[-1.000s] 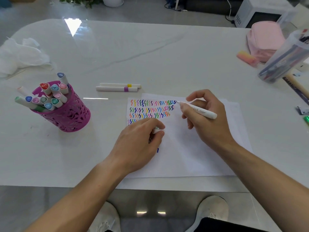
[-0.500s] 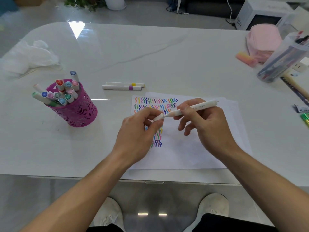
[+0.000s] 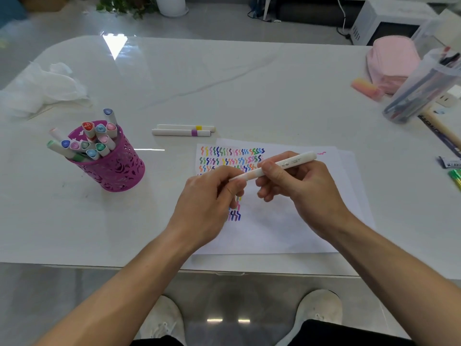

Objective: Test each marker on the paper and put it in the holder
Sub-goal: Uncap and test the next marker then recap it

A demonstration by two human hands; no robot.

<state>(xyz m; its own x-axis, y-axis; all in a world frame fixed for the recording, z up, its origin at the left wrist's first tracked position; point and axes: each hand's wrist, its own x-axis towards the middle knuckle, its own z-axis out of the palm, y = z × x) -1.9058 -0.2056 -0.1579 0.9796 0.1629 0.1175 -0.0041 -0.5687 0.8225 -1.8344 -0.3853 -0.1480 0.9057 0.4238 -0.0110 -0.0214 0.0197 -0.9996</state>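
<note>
Marker gripped by right hand, left hand pinching its end.

The marker's left end is hidden inside the curled fingers of the left hand; whether a cap sits on it cannot be told. The right hand covers the middle of the barrel. Print on the barrel is too small to read. Both hands cover part of the squiggles on the paper. The holder hides the lower bodies of the stored markers; their cap labels are unreadable. At the right edge, the container and a green item, possibly a pen, are cut off. The microwave is cut by the top edge.
</note>
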